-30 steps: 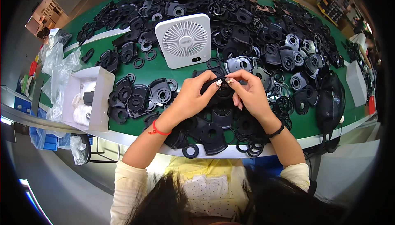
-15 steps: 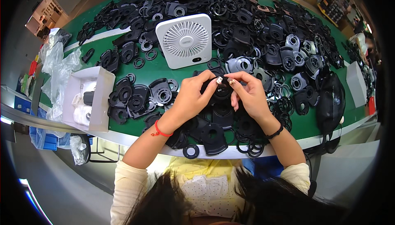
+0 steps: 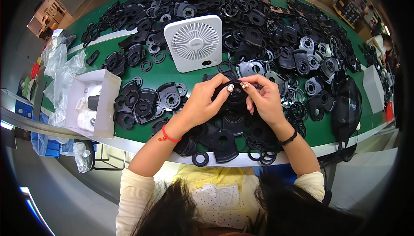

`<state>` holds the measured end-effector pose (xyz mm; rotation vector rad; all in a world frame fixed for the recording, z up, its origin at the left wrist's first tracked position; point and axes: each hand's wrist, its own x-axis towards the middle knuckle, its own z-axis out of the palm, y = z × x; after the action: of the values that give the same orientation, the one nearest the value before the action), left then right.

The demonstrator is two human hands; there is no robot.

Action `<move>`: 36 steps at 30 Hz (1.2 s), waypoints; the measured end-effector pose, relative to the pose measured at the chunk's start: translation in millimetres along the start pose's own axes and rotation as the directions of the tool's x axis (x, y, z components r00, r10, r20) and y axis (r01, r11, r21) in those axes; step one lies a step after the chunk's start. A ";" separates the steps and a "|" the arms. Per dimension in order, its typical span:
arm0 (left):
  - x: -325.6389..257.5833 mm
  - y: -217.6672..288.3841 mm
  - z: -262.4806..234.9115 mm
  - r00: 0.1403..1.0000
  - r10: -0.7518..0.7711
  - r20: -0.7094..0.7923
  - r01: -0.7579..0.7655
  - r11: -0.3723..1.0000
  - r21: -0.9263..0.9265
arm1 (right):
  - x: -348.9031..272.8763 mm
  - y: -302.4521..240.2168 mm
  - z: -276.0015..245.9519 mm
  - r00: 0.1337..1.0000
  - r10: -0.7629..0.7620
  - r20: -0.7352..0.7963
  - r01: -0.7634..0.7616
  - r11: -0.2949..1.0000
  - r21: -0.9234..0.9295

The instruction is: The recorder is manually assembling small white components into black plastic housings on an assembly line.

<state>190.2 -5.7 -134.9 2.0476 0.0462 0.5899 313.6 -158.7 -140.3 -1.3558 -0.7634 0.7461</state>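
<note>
Between both hands is a black round plastic part (image 3: pixel 235 94), its far side partly covered by fingers. My left hand (image 3: pixel 205 101) pinches its left edge with thumb and index finger. From the other side my right hand (image 3: pixel 266 101) closes thumb and forefinger on its upper right edge, with the remaining fingers curled. Black plates with round holes, such as this plate (image 3: pixel 224 145), lie just below the hands. Several thin black rings (image 3: pixel 267 156) lie at the table's near edge. Directly beyond my hands is a shiny black plate (image 3: pixel 250 68).
A white desk fan (image 3: pixel 194 42) stands beyond my left hand. To its left, an open white box (image 3: pixel 109 109) holds small items beside clear plastic bags (image 3: pixel 64 74). Heaped black parts (image 3: pixel 241 9) cover the green table's far side. A black mesh bag (image 3: pixel 347 111) sits at the right.
My right thumb and forefinger have shifted slightly, onto the edge of the round part. More of its face shows now. My left hand stays nearly in place.
</note>
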 end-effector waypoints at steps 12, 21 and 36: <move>-0.8 -2.1 3.0 1.000 -0.003 -0.018 0.006 0.991 0.137 | -4.8 6.5 7.9 1.000 -0.013 -0.009 0.012 0.989 -0.146; 1.0 -2.3 3.5 0.984 -0.109 -0.139 0.112 0.994 0.016 | -2.8 5.7 7.6 0.997 0.027 -0.069 -0.036 0.989 -0.141; 2.6 -0.8 -3.0 0.968 -0.215 0.129 0.231 0.964 -0.129 | -0.4 -0.2 6.3 0.992 0.115 0.050 -0.109 0.988 -0.111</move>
<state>191.3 -2.2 -133.3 1.9011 0.1607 0.3251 308.1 -155.6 -139.7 -1.4903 -0.7859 0.8441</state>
